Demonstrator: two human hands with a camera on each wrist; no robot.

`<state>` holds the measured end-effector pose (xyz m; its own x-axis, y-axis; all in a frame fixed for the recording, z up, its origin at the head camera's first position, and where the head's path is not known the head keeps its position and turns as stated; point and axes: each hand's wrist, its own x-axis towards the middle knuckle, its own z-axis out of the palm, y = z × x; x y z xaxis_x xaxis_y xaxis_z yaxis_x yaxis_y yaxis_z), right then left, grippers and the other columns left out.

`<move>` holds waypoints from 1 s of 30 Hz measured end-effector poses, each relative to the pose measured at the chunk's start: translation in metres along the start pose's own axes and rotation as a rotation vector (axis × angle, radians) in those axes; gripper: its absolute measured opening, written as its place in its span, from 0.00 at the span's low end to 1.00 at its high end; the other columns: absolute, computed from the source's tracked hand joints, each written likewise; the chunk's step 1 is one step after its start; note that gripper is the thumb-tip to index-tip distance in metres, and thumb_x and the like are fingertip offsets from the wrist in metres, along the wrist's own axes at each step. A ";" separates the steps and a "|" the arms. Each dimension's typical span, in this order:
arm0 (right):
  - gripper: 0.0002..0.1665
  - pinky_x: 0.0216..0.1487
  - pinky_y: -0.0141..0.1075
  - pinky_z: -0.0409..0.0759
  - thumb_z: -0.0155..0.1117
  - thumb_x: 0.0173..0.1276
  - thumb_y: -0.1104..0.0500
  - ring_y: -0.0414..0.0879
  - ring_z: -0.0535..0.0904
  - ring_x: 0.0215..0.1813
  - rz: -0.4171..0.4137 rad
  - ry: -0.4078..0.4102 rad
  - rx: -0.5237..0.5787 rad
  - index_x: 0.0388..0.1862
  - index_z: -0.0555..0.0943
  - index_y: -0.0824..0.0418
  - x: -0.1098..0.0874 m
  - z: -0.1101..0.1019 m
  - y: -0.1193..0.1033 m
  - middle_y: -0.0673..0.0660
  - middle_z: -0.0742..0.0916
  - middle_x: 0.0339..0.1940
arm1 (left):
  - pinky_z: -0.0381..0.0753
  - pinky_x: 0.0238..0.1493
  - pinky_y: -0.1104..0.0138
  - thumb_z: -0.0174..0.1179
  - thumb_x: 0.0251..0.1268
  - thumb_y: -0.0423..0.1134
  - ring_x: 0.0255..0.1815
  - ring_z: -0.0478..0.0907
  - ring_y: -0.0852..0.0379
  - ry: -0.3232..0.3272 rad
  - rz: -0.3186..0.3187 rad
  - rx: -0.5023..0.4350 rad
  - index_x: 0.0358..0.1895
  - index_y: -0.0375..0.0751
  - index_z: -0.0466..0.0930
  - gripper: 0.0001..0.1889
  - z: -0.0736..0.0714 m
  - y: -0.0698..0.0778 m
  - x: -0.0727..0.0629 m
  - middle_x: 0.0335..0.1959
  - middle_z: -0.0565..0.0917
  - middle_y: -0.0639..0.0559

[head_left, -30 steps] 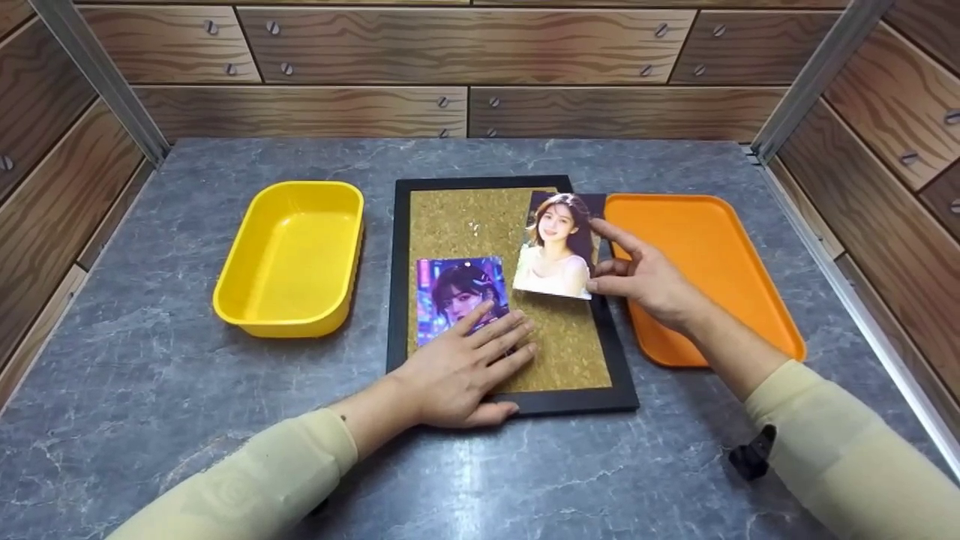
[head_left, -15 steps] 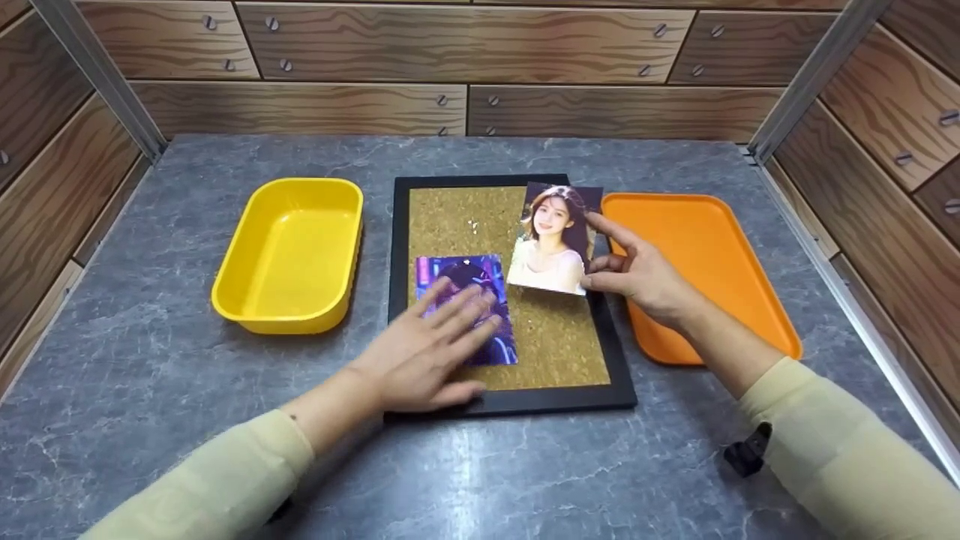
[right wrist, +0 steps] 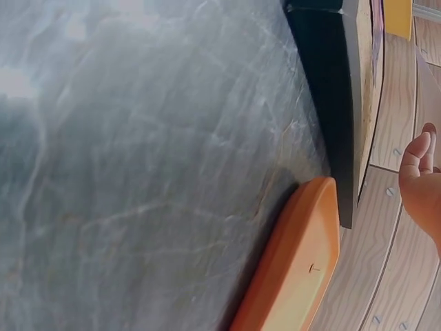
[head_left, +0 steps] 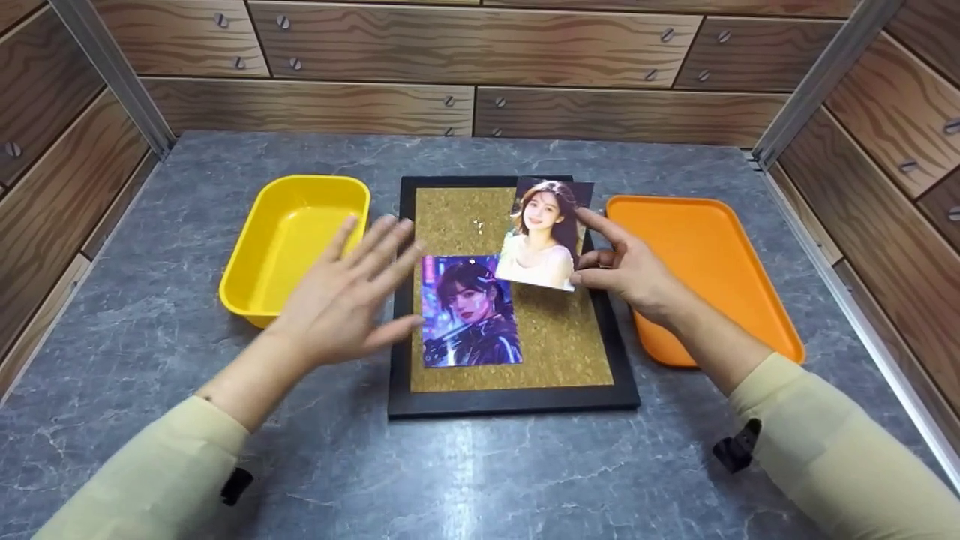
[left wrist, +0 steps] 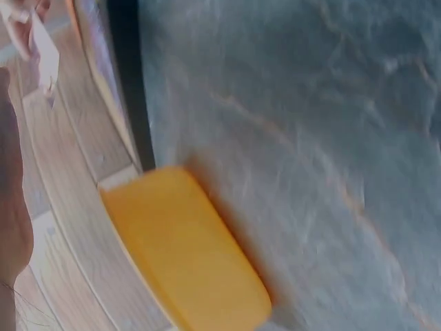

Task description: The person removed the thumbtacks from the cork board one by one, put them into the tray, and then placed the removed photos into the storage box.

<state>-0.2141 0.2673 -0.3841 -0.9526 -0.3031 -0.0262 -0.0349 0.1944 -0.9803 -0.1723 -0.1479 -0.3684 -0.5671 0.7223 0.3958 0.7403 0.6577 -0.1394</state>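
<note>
My right hand [head_left: 637, 274] pinches the right edge of a portrait photo [head_left: 540, 251], holding it tilted over the upper right of a cork board [head_left: 562, 345] with a black frame. A second, purple-blue portrait photo [head_left: 472, 322] lies flat on the cork, with a small bright dot at its top edge. My left hand [head_left: 330, 300] hangs in the air between the board and the yellow bin [head_left: 232, 300], fingers spread and straight, holding nothing. Its edge [left wrist: 14, 193] shows at the side of the left wrist view.
Right of the board lies an orange tray [head_left: 690, 262]; the right wrist view shows a small dark pin-like thing [right wrist: 313, 268] on it. Small shiny spots [head_left: 478, 225] show on the cork. Wood-patterned walls [head_left: 360, 105] enclose the grey marbled table [head_left: 525, 472].
My left hand has lifted off the purple-blue photo and moved left toward the yellow bin, uncovering the photo. The right hand has carried its photo slightly left and away from me.
</note>
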 end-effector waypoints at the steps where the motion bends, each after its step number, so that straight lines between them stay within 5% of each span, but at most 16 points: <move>1: 0.58 0.46 0.32 0.87 0.74 0.65 0.75 0.43 0.84 0.44 0.000 0.000 0.004 0.88 0.56 0.56 0.001 0.001 0.000 0.57 0.66 0.82 | 0.40 0.85 0.41 0.50 0.77 0.68 0.87 0.47 0.42 0.008 -0.018 -0.002 0.85 0.41 0.58 0.45 -0.002 -0.004 -0.003 0.86 0.53 0.40; 4: 0.58 0.46 0.35 0.88 0.74 0.64 0.75 0.43 0.84 0.43 -0.005 0.001 0.014 0.88 0.57 0.56 0.003 0.004 -0.001 0.63 0.73 0.73 | 0.39 0.85 0.41 0.48 0.76 0.70 0.87 0.48 0.41 0.003 -0.081 -0.008 0.85 0.42 0.58 0.46 -0.009 -0.015 -0.012 0.86 0.53 0.41; 10: 0.57 0.47 0.38 0.89 0.73 0.64 0.76 0.44 0.84 0.43 -0.028 -0.004 0.039 0.88 0.57 0.60 0.006 0.009 -0.003 0.58 0.80 0.61 | 0.41 0.85 0.43 0.53 0.74 0.70 0.86 0.51 0.39 -0.035 -0.217 -0.069 0.86 0.43 0.56 0.48 -0.017 -0.033 -0.031 0.86 0.56 0.40; 16: 0.57 0.46 0.39 0.89 0.73 0.63 0.76 0.44 0.85 0.41 -0.026 0.001 0.037 0.88 0.57 0.60 0.006 0.013 -0.004 0.59 0.88 0.39 | 0.43 0.85 0.42 0.59 0.72 0.68 0.85 0.54 0.37 -0.051 -0.279 -0.110 0.85 0.42 0.59 0.48 -0.019 -0.044 -0.045 0.85 0.59 0.39; 25: 0.57 0.47 0.37 0.89 0.73 0.64 0.76 0.44 0.86 0.43 -0.038 -0.021 0.054 0.88 0.58 0.58 0.009 0.023 -0.009 0.64 0.86 0.48 | 0.41 0.85 0.41 0.61 0.69 0.71 0.86 0.51 0.35 -0.130 -0.400 -0.147 0.87 0.46 0.54 0.53 -0.022 -0.065 -0.068 0.86 0.54 0.38; 30: 0.57 0.48 0.36 0.89 0.72 0.64 0.77 0.44 0.86 0.44 -0.047 -0.046 0.075 0.88 0.57 0.59 0.011 0.030 -0.012 0.66 0.79 0.64 | 0.44 0.84 0.37 0.62 0.66 0.74 0.86 0.48 0.34 -0.208 -0.488 -0.172 0.88 0.44 0.50 0.57 -0.024 -0.077 -0.083 0.86 0.52 0.35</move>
<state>-0.2156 0.2339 -0.3789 -0.9354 -0.3534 0.0124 -0.0543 0.1088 -0.9926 -0.1736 -0.2639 -0.3685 -0.9052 0.3815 0.1874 0.4127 0.8945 0.1721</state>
